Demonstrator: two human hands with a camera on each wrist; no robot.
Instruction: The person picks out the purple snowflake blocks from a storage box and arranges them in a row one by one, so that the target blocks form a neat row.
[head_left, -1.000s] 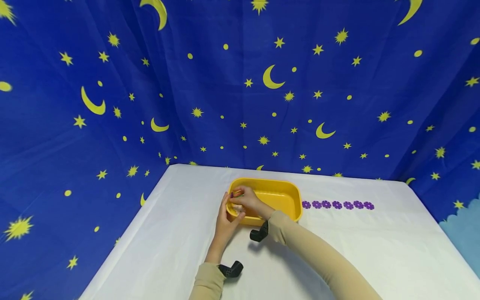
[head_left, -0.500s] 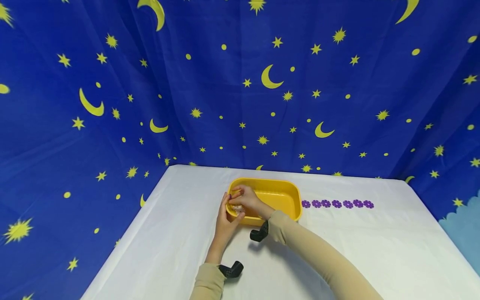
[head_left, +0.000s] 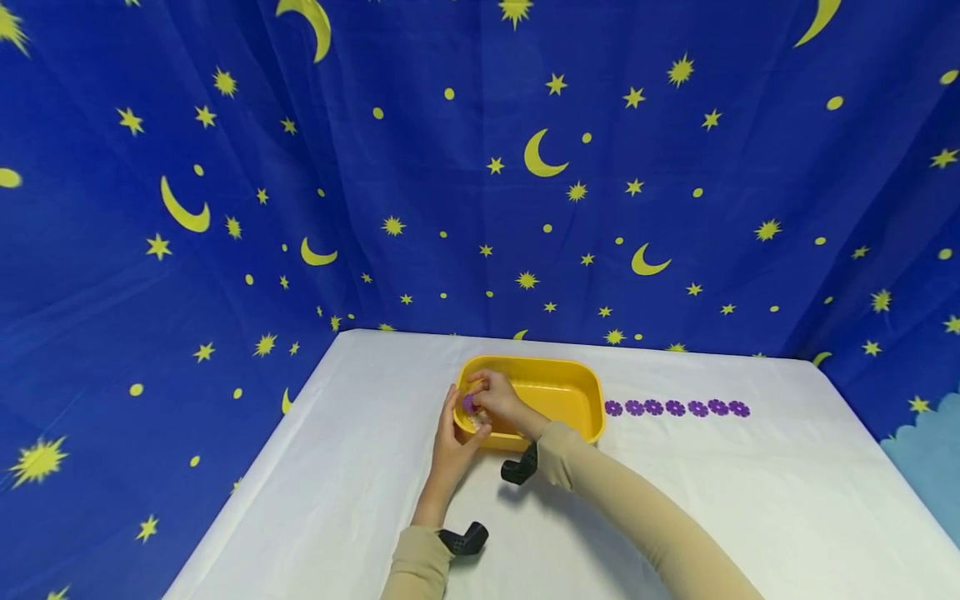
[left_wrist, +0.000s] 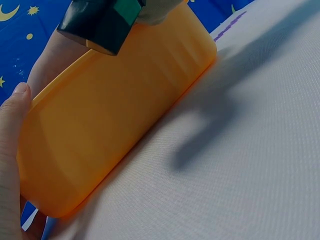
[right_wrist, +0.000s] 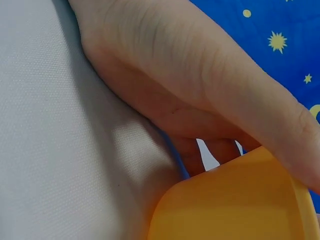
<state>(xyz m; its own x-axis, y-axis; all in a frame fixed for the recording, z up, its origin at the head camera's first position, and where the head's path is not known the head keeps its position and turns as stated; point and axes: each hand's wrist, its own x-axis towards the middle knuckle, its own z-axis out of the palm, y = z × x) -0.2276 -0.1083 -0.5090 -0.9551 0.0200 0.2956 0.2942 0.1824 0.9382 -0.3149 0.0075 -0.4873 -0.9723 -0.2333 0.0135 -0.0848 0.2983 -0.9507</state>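
My left hand [head_left: 448, 454] grips the left end of a yellow plastic tub [head_left: 558, 398], thumb at the near rim and fingers round the outer end. The left wrist view shows its thumb [left_wrist: 11, 120] against the tub's wall. In the right wrist view this hand [right_wrist: 195, 75] wraps the tub's corner. My right hand [head_left: 498, 396] reaches into the tub's left end and pinches a purple flower-shaped piece [head_left: 469, 403]. Below that piece lie small whitish, clear-looking bits [head_left: 477, 422], partly hidden by the hands.
To the right of the tub runs a straight row of several purple flower-shaped pieces [head_left: 676, 408] on the white-covered table [head_left: 750, 500]. A blue curtain [head_left: 480, 208] with yellow moons and stars hangs behind the table. Black wrist cameras [head_left: 465, 540] sit on both forearms.
The purple flower-shaped piece now shows plainly at my right fingertips, where before only a bit of purple showed. My left hand and the tub stay in place.
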